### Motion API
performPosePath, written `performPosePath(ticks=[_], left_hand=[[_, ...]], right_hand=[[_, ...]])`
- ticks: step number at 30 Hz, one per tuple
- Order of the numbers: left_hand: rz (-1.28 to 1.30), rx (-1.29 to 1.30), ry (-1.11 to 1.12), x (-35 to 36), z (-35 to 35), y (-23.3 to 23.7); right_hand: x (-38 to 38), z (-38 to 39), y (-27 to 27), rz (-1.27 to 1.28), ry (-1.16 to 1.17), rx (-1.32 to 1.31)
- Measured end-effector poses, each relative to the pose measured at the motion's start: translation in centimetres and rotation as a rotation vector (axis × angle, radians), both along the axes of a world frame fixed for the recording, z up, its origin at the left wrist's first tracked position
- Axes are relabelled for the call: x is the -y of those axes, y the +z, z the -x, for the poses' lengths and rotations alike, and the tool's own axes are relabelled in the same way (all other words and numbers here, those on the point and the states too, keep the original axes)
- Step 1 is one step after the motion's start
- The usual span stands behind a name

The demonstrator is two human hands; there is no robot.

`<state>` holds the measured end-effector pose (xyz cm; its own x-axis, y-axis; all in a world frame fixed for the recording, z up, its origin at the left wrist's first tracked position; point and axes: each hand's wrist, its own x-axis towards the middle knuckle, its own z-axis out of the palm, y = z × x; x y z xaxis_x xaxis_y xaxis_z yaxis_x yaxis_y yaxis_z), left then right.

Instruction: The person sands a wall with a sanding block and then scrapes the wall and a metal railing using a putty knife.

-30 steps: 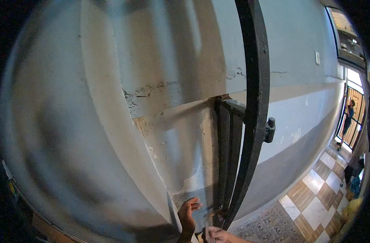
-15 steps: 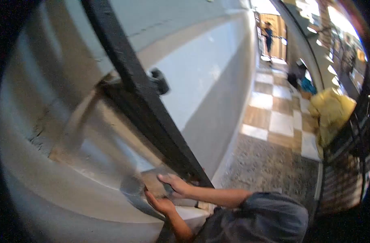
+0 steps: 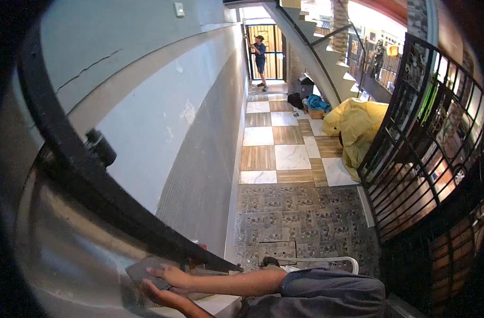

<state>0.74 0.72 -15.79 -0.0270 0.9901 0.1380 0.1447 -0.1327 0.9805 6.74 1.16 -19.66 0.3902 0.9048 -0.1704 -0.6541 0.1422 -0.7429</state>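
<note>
At the lower left, my right hand [image 3: 170, 276] grips the near edge of a dark grey flat piece [image 3: 139, 270], thumb on top. Just below it, my left hand [image 3: 160, 296] is closed on the same piece from the underside. The piece lies close to the wall's lower, shiny grey surface [image 3: 83, 254]; whether it touches is unclear. A dark metal bar [image 3: 115, 193] slants down beside both hands, with a short cylindrical fitting [image 3: 100, 148] on it. My right forearm reaches in from the right, out of a grey sleeve.
Below runs a passage with a patterned floor [image 3: 300, 212] and checkered tiles [image 3: 292, 156]. A yellow cover [image 3: 358, 124] and a black barred gate [image 3: 417, 138] stand right. Stairs [image 3: 326, 61] rise behind. Another person [image 3: 259, 55] stands at the far gate. A white curved rail [image 3: 332, 259] is nearby.
The view has swung right, showing more of the passage and gate. Both hands, still on the flat piece, now appear lower and further left in view.
</note>
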Motion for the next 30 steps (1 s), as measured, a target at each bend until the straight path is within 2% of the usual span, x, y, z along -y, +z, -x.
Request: performPosePath(ticks=[1,3,5,7,8,9,10,11,12,13,14,15,16,17,18,19,20,21,23,24,26,29,30], left_hand=[[-0.004,-0.006,-0.014,0.2,-0.6,0.5],[0.028,0.182,0.026,1.2,-1.2,1.1],[-0.029,0.135,0.043,-0.5,-1.0,-0.4],[0.024,0.288,-0.002,-1.9,-0.4,-0.8],[0.07,0.171,0.021,-2.9,0.1,-1.8],[0.002,0.121,-0.063,-1.3,-0.5,0.7],[-0.02,0.1,0.029,-1.7,-1.0,1.2],[0.18,0.365,0.014,-1.4,-1.3,1.8],[0.061,0.328,0.02,-1.3,-1.7,2.7],[0.086,0.448,-0.114,-1.4,-2.4,4.3],[0.06,0.403,0.224,0.5,-3.5,5.7],[-0.093,0.33,0.138,-0.4,-2.9,5.3],[-0.055,0.295,0.18,0.1,-3.2,6.3],[-0.133,0.469,0.252,-0.1,-4.1,5.9],[-0.153,0.468,0.09,-0.1,-3.4,6.0],[-0.157,0.587,0.057,0.2,-3.5,6.6],[-0.18,0.585,0.085,0.6,-3.5,7.3],[-0.195,0.572,0.106,0.6,-3.5,7.8],[-0.188,0.568,-0.023,-0.2,-3.1,7.7],[-0.179,0.559,-0.012,0.1,-3.5,7.9],[-0.318,0.403,0.057,-0.6,-3.8,6.6],[-0.396,0.329,0.041,-1.9,-3.8,6.1],[-0.398,0.28,0.039,-2.0,-3.4,6.1]], right_hand=[[-0.8,0.0,-1.2,-0.008,-0.048,-0.033],[1.3,-0.4,1.2,-0.046,-0.025,-0.017],[3.2,-1.1,4.6,0.059,0.027,0.163],[2.6,-1.2,4.3,0.071,-0.008,0.243],[2.2,-0.8,4.0,0.073,-0.036,0.331],[1.1,-0.9,2.6,0.156,-0.037,0.499],[0.6,-0.9,2.5,0.133,-0.121,0.637],[0.2,-0.8,2.6,0.217,-0.133,0.592],[0.7,-0.8,4.4,0.169,-0.199,0.589],[0.2,-1.2,5.0,0.195,-0.211,0.67],[0.7,-2.1,5.4,0.067,-0.107,0.513],[0.9,-2.3,6.0,0.009,-0.1,0.369],[1.0,-2.5,6.7,-0.011,-0.122,0.359],[1.0,-2.7,7.5,-0.029,-0.157,0.346],[1.5,-2.7,8.5,-0.048,-0.148,0.336],[1.6,-2.8,9.4,-0.069,-0.15,0.329],[1.6,-2.4,9.7,-0.158,-0.138,0.224],[1.6,-2.1,10.1,-0.162,-0.166,0.226],[1.1,-2.2,9.9,-0.169,-0.211,0.26],[1.0,-2.7,9.5,-0.2,-0.183,0.189],[0.8,-2.9,9.0,-0.229,-0.179,0.086],[-0.6,-2.4,7.5,-0.223,-0.172,0.046],[-1.3,-2.8,7.2,-0.136,-0.17,0.131]])
